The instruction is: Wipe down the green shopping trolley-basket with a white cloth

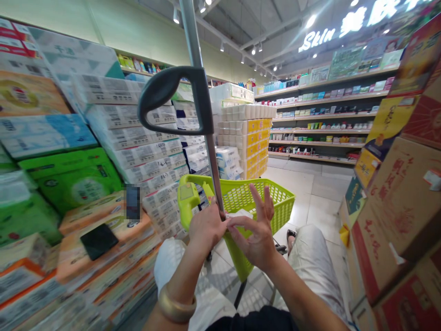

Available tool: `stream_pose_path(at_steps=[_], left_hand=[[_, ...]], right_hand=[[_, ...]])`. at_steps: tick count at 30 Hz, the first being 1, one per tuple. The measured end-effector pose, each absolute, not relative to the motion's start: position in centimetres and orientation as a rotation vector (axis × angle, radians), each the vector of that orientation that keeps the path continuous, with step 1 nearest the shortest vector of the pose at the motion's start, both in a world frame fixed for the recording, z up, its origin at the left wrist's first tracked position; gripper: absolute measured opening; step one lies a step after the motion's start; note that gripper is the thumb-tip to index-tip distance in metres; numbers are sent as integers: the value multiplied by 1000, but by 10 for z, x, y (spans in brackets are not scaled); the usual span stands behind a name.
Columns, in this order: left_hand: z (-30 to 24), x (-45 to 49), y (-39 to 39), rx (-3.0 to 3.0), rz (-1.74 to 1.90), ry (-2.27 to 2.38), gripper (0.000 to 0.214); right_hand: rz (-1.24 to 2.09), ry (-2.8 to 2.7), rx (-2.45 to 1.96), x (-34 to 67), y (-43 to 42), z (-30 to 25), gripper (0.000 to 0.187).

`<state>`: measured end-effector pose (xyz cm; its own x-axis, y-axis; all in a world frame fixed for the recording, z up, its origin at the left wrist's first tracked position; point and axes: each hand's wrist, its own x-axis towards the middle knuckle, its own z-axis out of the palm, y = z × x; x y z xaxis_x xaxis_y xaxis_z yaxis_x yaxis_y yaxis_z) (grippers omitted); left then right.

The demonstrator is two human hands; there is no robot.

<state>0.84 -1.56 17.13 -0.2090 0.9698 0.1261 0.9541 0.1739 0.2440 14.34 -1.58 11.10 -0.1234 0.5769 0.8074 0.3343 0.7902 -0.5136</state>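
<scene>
A green shopping basket [282, 204] on wheels stands between my knees. Its metal pole [211, 161] rises to a grey loop handle [201, 99]. My left hand [206, 227], with a gold-coloured bangle [177, 305] on the wrist, is closed around the lower pole. Close beside it, my right hand [257, 239] has thumb and index finger brought together at the pole, the other fingers raised. Whatever lies between those fingertips is too small to make out. Just behind them shows a whitish piece [242, 213], perhaps paper or film.
Stacked tissue packs [151, 156] rise on the left, with a dark flat object [99, 241] lying on an orange pack. Cardboard cartons [389, 216] are piled on the right. Beyond the basket, a tiled floor [299, 184] leads to stocked shelves [327, 115].
</scene>
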Motion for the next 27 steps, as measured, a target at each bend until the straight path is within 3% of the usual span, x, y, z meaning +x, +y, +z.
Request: stream_pose_path(at_steps=[9,11,15,17,21,27], left_hand=[[166,6,-15,1995,440,2338,47],[165,5,-15,2002,444,2334,49],[162,2,-15,2054,467,2331,46],[161,1,-16,2085,466,2312,38],[160,-1,-17,2150,481,2267,31],[157,-3,-17,2200,508,2272,34]], right_hand=[[105,-1678,-727,151,-3,99,5],[204,-1711,-672,150,4,90,15],[415,-1871,-637,144,17,67,54],[443,-1908,-646,140,23,57,60],[433,-1857,-687,137,32,47,53],[375,-1626,-731,147,45,62,29]])
